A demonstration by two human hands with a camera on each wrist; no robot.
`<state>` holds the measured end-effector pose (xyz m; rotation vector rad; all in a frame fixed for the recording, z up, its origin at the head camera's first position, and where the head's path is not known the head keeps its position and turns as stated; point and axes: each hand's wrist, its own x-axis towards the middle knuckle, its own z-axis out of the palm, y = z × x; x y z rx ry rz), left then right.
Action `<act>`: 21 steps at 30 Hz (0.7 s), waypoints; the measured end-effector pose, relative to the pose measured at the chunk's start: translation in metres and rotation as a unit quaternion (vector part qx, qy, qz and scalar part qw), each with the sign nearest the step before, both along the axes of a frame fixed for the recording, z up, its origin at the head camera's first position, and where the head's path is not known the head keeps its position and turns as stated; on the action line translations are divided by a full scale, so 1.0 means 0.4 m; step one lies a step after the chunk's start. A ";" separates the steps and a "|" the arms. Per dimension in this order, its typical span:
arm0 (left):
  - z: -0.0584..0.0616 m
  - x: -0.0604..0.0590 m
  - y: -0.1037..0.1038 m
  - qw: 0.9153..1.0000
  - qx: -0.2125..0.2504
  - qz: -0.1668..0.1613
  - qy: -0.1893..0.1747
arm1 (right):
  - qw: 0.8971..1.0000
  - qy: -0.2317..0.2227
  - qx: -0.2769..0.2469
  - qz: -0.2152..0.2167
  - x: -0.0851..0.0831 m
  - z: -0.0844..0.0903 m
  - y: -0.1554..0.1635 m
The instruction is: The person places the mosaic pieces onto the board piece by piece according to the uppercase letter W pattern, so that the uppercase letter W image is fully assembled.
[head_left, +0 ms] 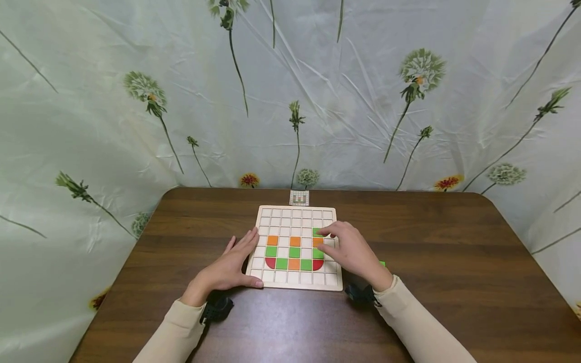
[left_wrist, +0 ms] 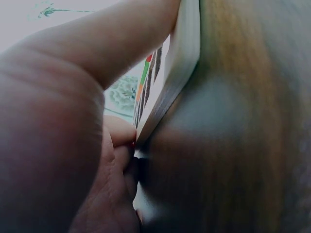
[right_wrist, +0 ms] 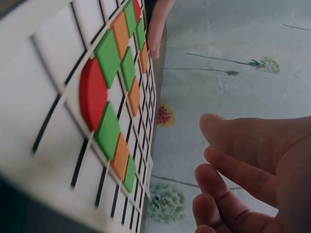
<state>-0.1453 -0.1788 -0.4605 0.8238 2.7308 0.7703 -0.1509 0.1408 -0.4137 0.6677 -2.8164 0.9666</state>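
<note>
A white gridded board [head_left: 281, 277] lies on the table, bearing orange, green and red tiles. My left hand [head_left: 227, 268] rests along its left side with fingers extended, the thumb at the near left corner. Over the board's right side hovers my right hand [head_left: 348, 250], its fingers loosely bent and holding nothing. Nearest to those fingers is a column with a green tile [head_left: 316, 232] on top and an orange tile [head_left: 317, 242] under it. In the right wrist view a rounded red tile [right_wrist: 92, 94] sits at the pattern's corner, and the right fingertips [right_wrist: 209, 121] are apart from the tiles.
Behind the board a small patterned card [head_left: 299, 198] lies on the brown wooden table [head_left: 431, 237]. A bit of a green piece [head_left: 383, 263] shows beside the right wrist, mostly hidden. A flower-printed curtain [head_left: 317, 101] hangs along the table's far edge.
</note>
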 end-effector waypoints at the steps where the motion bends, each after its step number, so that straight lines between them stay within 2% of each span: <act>1: 0.001 0.000 0.000 1.000 0.002 -0.001 0.002 | 1.000 -0.001 0.003 -0.003 0.004 0.002 0.007; 7: 0.002 -0.001 0.001 1.000 -0.009 0.002 -0.004 | 0.999 -0.015 0.019 -0.029 0.041 -0.002 0.054; 11: 0.003 0.000 0.000 1.000 -0.006 0.000 -0.007 | 0.999 -0.009 0.019 -0.044 0.064 -0.019 0.098; 21: 0.002 -0.003 -0.004 1.000 -0.016 -0.001 -0.008 | 0.998 -0.015 0.025 -0.063 0.101 -0.044 0.204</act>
